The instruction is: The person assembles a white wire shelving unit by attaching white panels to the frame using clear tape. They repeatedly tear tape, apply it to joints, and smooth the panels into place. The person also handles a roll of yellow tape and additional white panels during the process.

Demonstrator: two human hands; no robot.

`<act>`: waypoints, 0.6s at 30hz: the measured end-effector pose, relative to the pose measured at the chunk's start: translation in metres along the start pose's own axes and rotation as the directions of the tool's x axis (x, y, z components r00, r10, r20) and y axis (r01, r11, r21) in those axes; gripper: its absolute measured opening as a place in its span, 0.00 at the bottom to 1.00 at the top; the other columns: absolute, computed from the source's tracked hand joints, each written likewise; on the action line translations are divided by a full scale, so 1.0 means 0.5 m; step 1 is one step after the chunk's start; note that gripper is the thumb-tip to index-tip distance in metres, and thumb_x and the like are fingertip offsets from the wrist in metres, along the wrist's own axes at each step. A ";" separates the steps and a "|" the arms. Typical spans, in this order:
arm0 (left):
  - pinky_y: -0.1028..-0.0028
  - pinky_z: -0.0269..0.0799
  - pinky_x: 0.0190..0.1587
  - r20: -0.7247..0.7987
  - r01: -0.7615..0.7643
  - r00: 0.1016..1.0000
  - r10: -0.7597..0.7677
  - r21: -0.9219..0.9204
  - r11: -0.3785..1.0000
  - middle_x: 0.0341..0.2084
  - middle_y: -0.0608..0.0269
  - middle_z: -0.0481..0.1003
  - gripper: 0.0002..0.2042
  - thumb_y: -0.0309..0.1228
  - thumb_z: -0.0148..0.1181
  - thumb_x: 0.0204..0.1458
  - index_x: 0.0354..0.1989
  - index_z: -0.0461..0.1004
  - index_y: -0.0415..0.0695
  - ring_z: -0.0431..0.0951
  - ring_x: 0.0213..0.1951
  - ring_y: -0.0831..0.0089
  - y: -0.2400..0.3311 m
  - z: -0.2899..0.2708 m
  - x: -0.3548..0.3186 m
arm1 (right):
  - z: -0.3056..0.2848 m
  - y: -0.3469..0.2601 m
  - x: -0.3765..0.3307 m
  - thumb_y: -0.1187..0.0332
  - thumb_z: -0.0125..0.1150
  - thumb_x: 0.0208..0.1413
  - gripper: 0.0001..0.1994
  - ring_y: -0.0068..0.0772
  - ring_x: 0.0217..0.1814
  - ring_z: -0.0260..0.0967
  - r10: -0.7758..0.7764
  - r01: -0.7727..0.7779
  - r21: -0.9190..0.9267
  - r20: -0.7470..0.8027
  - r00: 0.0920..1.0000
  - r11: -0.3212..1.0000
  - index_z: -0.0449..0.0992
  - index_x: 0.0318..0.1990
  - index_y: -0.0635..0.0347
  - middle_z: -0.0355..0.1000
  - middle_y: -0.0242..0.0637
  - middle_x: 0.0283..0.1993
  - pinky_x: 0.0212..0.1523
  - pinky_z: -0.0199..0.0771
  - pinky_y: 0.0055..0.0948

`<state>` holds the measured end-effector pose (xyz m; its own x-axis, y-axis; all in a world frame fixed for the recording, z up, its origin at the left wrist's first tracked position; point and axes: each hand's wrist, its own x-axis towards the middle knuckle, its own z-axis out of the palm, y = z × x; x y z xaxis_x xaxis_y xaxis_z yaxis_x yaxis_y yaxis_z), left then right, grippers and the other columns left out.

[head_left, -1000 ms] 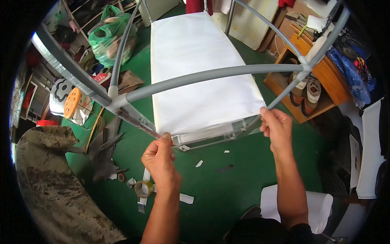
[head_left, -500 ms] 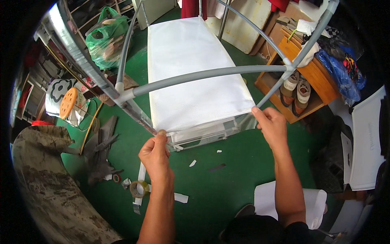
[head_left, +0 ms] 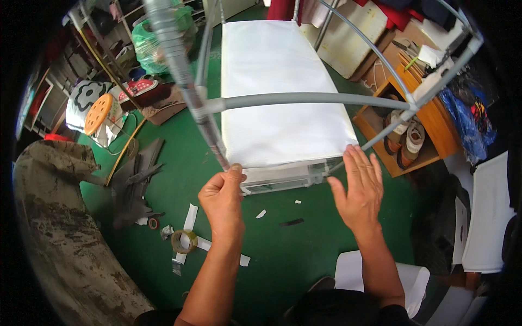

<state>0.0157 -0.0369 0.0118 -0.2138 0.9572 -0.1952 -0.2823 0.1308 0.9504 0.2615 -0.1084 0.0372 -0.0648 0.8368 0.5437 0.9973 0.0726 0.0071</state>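
A white sheet (head_left: 285,133) is stretched flat like a shelf within a frame of grey pipes (head_left: 304,99). My left hand (head_left: 222,198) pinches the sheet's near left corner, beside a pipe wrapped in shiny tape. At the near right corner, my right hand (head_left: 359,190) has its fingers stretched out and thumb apart, with the fingertips against the sheet's edge. Below that front edge, a lower level with clear plastic (head_left: 288,183) and pale bars shows near the floor.
On the green floor lie a roll of tape (head_left: 184,242), white strips and dark scraps (head_left: 136,182). A worn brown panel (head_left: 60,217) curves along the left. Shoes sit in a wooden cabinet (head_left: 429,111) at right. White sheeting (head_left: 405,277) lies near my right forearm.
My right hand has let go of its pinch on the near right corner and its fingers are now extended. My left hand keeps its pinch. The whole view has shifted somewhat.
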 end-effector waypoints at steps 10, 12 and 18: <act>0.79 0.53 0.22 -0.003 0.015 1.000 -0.015 -0.041 0.999 0.16 0.72 0.71 0.16 0.36 0.67 0.58 0.22 0.78 0.40 0.61 0.18 0.86 0.004 -0.005 0.004 | 0.014 -0.166 0.060 0.59 0.67 0.56 0.29 0.53 0.71 0.64 -0.265 0.230 0.287 0.092 0.960 0.930 0.71 0.60 0.72 0.70 0.58 0.65 0.75 0.53 0.54; 0.80 0.53 0.22 0.002 0.025 1.000 -0.025 -0.062 0.998 0.16 0.72 0.71 0.15 0.35 0.66 0.59 0.22 0.78 0.40 0.62 0.18 0.86 0.003 -0.005 0.003 | 0.021 -0.200 0.074 0.62 0.65 0.56 0.28 0.53 0.71 0.64 -0.315 0.272 0.348 0.074 0.946 0.897 0.71 0.59 0.72 0.70 0.58 0.64 0.75 0.53 0.53; 0.80 0.54 0.23 0.022 0.036 0.999 -0.032 -0.220 0.975 0.17 0.71 0.72 0.14 0.33 0.63 0.61 0.24 0.79 0.39 0.63 0.19 0.85 -0.003 -0.012 0.007 | 0.048 -0.248 0.099 0.71 0.53 0.59 0.21 0.53 0.69 0.67 -0.380 0.364 0.463 -0.062 0.923 0.808 0.71 0.58 0.73 0.72 0.57 0.61 0.73 0.57 0.53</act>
<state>0.0095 -0.0355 0.0084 -0.1843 0.9579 -0.2203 -0.4889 0.1051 0.8660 0.1339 -0.0629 0.0434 -0.4370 0.7112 0.5507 0.7672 0.6143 -0.1846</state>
